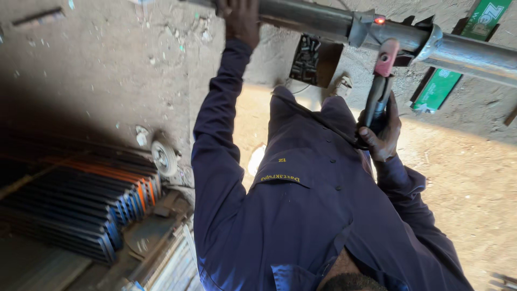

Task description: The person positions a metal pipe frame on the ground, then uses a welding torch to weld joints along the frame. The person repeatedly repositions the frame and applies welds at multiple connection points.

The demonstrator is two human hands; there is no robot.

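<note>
Head view: steel pipe (323, 21) runs across the top of frame, above a dirt floor (107, 70). Left hand (240, 19) clamped around pipe, steadying it. Right hand (381, 137) closed on electrode holder (381, 81), its tip at a glowing spot (379, 20) beside a welded fitting (362, 27). Judgement: pipe heavy, rigid, hot near the joint; grip well away from the glow. Stacked metal strips (81, 199) lower left.
</note>
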